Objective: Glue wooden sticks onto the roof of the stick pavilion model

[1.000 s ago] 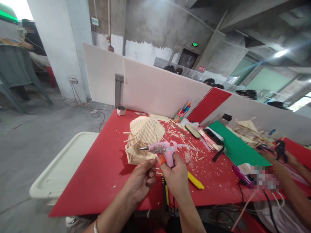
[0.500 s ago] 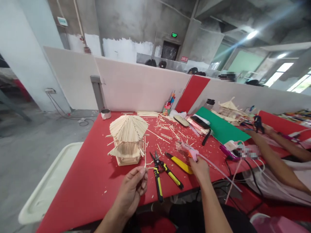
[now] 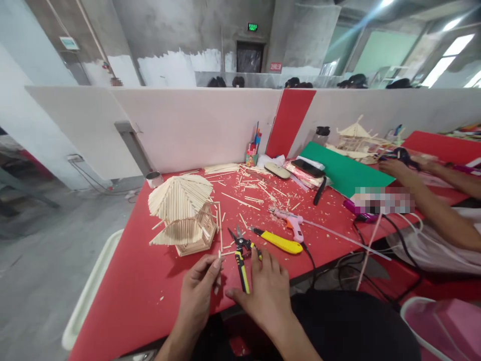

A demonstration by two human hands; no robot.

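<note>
Nothing legible — green sign (image 3: pixel 252 27) and red sign (image 3: pixel 275 66) are too small.

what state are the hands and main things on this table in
Left hand: pinching a thin stick
Right hand: open, over the shears
Shears: blades apart
Glue gun: lying down, glue stick inserted
Yellow cutter: lying flat
Stick model: standing, roofed
Pen cup: upright, filled

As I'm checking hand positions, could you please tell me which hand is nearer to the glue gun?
Right: the right hand is on the glue gun's near side, slightly left; the left hand is farther left.
</note>
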